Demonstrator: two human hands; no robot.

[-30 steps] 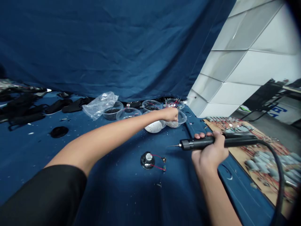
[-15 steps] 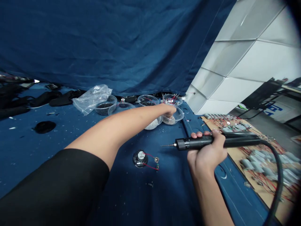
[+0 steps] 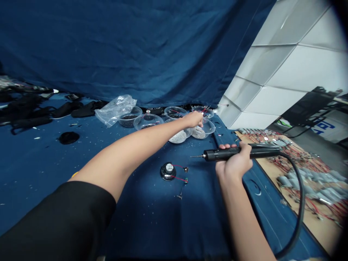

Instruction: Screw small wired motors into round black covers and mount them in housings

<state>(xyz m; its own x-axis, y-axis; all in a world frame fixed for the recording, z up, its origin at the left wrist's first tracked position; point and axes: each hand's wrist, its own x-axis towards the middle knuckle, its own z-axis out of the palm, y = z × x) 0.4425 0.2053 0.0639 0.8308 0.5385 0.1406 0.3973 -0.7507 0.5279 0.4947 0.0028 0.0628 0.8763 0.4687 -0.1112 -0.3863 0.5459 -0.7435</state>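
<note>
My right hand (image 3: 234,159) is wrapped round a black electric screwdriver (image 3: 214,154), its bit pointing left above the blue cloth. Stretched far forward, my left hand (image 3: 195,119) is over a clear plastic bowl of small metal parts (image 3: 199,133), fingers drawn together. Whatever lies between those fingertips is too small to make out. Below, on the cloth, sits a round black part with a small motor (image 3: 168,170). Red wires run from it to a small green circuit board (image 3: 186,180) and a small metal piece (image 3: 186,169). A little spring (image 3: 179,196) lies nearer to me.
More clear bowls, one with white contents (image 3: 178,137) and one with dark bits (image 3: 128,119), stand in a cluster at the back. A plastic bag (image 3: 115,110) leans there. At left lies a black disc (image 3: 69,137). Wired grey motors (image 3: 296,181) cover a board at right.
My left hand has risen slightly from inside the bowl towards its back rim. The camera view has shifted a little. The screwdriver stays in my right hand.
</note>
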